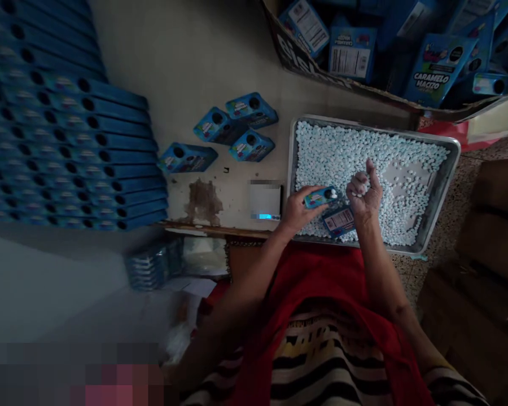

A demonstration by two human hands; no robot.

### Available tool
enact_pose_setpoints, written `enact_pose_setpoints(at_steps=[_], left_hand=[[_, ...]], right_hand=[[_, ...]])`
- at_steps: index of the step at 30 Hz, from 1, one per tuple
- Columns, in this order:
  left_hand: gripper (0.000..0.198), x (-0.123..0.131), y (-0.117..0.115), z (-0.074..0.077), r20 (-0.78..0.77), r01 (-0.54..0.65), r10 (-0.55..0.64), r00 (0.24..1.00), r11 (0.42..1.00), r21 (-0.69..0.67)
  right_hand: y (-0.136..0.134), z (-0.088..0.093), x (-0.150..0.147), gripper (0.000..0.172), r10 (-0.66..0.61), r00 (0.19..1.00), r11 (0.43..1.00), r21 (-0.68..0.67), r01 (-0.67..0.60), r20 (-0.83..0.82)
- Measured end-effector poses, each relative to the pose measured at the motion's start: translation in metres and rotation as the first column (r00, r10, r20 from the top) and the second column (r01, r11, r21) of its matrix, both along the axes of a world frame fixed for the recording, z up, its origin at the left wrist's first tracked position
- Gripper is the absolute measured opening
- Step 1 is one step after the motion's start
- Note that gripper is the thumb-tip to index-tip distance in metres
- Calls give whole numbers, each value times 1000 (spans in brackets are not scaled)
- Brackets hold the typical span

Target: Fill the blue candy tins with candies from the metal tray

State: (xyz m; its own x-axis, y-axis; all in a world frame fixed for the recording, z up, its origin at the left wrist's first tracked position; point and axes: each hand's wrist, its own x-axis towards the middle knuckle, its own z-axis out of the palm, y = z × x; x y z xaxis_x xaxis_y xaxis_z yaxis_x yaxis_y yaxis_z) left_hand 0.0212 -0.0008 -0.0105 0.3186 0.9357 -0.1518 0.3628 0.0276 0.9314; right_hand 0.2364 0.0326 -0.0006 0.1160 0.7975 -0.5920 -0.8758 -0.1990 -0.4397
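Observation:
My left hand [300,211] grips a small blue candy box [317,197] above the left part of a metal tray [442,194]. White candies show at the box's dark round opening. My right hand [366,194] is turned palm up just right of the box, with several pale candies [359,192] in its curled fingers and the index finger stretched out. Pale blue and white candies [334,141] cover most of the tray. Between my hands and nearer my body, another blue box [338,221] lies on the candies, its printed label facing up.
Blue boxes [88,124] stand in a tall stack at the left. Several more boxes [252,110] lie on the table [186,62], near a blurred phone-like device [265,200]. A cardboard carton [296,62] of blue boxes is at the back right. Brown cartons [491,225] stand at the far right.

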Motion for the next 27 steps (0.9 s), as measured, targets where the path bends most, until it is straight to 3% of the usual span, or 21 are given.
enact_pose_setpoints(at_steps=[3,7,12,17,21,27], left_hand=[[37,-19,14,9,60,3,1,998,998,-68],[34,-14,19,13,78,-29,36,996,996,-87],[37,-3,19,14,82,-14,24,996,993,-121],[39,-8,25,19,70,-26,35,997,993,-119],[37,-7,26,22,38,2,1,999,997,-76],[32,-4,26,31,-89,30,-25,996,998,62]], right_hand=[[-3,12,9,21,28,1000,999,-18,-28,-10],[-9,28,14,29,34,998,999,-30,-36,-57],[-10,57,-4,31,77,997,995,55,-77,4],[1,86,-29,29,36,990,988,146,-56,138],[7,93,-48,44,36,952,984,155,-87,305],[4,87,-69,63,71,832,969,160,-188,550]])
